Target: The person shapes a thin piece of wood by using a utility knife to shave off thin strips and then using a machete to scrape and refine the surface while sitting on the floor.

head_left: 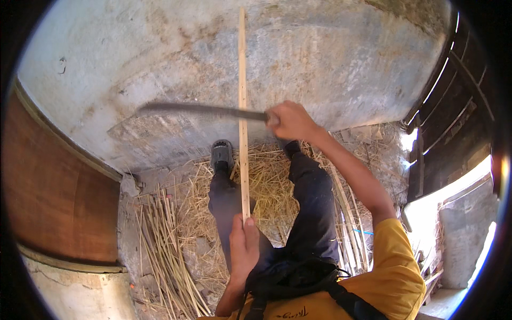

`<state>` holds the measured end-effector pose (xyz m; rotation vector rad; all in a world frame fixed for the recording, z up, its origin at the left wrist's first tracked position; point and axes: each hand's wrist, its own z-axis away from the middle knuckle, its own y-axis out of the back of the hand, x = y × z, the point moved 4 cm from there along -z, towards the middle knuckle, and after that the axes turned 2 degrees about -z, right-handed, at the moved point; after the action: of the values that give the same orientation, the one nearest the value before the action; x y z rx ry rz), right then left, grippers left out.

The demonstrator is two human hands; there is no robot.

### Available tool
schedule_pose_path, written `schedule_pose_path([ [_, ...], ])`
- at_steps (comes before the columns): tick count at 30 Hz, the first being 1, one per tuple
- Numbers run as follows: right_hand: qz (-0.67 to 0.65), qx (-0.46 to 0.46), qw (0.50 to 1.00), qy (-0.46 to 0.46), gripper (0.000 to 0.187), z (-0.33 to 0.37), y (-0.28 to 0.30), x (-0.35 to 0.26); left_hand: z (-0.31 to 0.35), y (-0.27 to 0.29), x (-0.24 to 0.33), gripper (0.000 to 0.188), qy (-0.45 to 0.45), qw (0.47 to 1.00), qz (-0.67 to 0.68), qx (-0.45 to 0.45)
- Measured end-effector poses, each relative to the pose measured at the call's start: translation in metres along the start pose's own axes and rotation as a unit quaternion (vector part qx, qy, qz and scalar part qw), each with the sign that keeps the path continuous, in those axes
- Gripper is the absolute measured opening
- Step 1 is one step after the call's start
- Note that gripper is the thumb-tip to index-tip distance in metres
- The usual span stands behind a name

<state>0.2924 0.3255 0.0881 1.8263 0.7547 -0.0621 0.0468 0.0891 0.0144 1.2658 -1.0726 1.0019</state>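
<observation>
A long, narrow strip of pale split wood, perhaps bamboo (244,154), stretches away from me toward the wall. My left hand (245,246) is closed round its near end, thumb on top. My right hand (293,122) grips the handle of a long machete (197,109), whose dark blade points left and crosses the strip around its middle. Motion blurs the blade slightly. Whether its edge touches the strip or passes above it, I cannot tell.
A stained plaster wall (176,64) rises ahead. Thin split strips (165,245) lie in a pile at left, and more strips (346,224) lie at right. Straw-like shavings (272,181) cover the floor around my feet. A brown wooden panel (58,186) stands at left.
</observation>
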Motion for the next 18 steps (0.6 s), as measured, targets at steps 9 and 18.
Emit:
schedule_pose_path([
  [9, 0.009, -0.027, 0.999, 0.036, 0.013, -0.03, 0.017, -0.007, 0.001, 0.01, -0.005, 0.023, 0.024, 0.999, 0.031, -0.002],
  [18, -0.029, 0.031, 0.999, -0.018, 0.023, -0.068, 0.017, 0.03, -0.001, 0.007, 0.001, 0.023, 0.044, 0.986, 0.154, -0.049],
])
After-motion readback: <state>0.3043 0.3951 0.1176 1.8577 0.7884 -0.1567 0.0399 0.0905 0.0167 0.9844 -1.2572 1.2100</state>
